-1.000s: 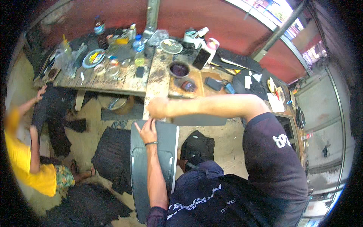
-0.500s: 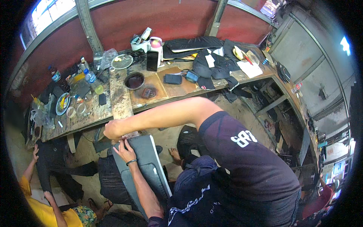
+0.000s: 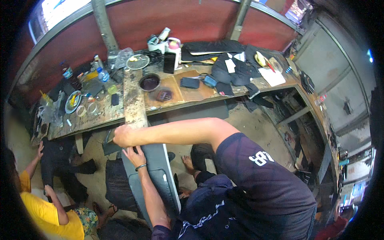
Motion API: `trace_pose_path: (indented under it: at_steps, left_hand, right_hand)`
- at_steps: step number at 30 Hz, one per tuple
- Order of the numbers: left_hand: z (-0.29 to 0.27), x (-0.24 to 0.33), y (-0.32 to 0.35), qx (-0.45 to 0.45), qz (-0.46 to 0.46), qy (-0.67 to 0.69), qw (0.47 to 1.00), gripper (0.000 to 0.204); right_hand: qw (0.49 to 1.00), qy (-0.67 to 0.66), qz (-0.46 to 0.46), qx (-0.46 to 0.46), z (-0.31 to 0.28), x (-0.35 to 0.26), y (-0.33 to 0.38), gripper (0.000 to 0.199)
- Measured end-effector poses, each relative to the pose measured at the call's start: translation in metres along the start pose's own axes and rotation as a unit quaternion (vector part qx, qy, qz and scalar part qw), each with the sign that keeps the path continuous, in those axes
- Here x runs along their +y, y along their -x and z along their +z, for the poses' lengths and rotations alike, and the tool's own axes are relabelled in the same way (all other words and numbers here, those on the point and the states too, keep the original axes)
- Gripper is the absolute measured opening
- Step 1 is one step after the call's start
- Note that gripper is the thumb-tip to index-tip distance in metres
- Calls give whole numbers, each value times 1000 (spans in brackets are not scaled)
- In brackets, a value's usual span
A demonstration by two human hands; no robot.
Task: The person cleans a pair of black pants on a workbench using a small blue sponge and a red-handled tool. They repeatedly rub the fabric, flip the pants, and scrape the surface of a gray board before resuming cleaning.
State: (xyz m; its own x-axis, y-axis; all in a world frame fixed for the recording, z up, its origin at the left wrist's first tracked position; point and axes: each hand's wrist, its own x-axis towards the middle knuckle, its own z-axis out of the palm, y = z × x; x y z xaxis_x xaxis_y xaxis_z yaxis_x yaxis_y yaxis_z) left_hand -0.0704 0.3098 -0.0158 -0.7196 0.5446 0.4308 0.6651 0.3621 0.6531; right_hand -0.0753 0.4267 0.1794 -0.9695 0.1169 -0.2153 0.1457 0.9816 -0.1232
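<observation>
Fingertips of right grip hidden

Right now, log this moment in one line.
left hand: resting on dark panel | right hand: near plank, grip unclear | bench: dark bowl

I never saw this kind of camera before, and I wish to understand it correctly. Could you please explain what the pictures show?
There is no machine here, only a person's two bare hands. The wide, bent view looks down from a camera on that person's head. The left hand, with a dark band at its wrist, rests on a long dark panel. The right hand looks curled just beyond it; what it holds, if anything, is hidden. On the wooden workbench are a dark bowl, a plate, a blue-capped bottle and dark cloth. At the left, another person wears a yellow shirt.
</observation>
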Motion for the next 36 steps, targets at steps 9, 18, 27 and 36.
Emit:
trace_pose_path:
  at_steps: [9, 18, 27, 36]
  left_hand:
    - [3, 7, -3, 29, -13, 23, 999, 25]
    - [-14, 15, -1, -27, 76, -57, 995, 19]
    - [-16, 30, -25, -177, 51, -283, 941, 24]
    - [-38, 32, -59, -335, 1, -177, 925, 37]
  right_hand:
    - [997, 24, 67, 21, -2, 9, -5, 30]
    - [1000, 2, 15, 15, 4, 35, 25, 27]
    - [899, -323, 88, 281, 1, 119, 188, 34]
    - [755, -566, 243, 224, 123, 94, 240, 40]
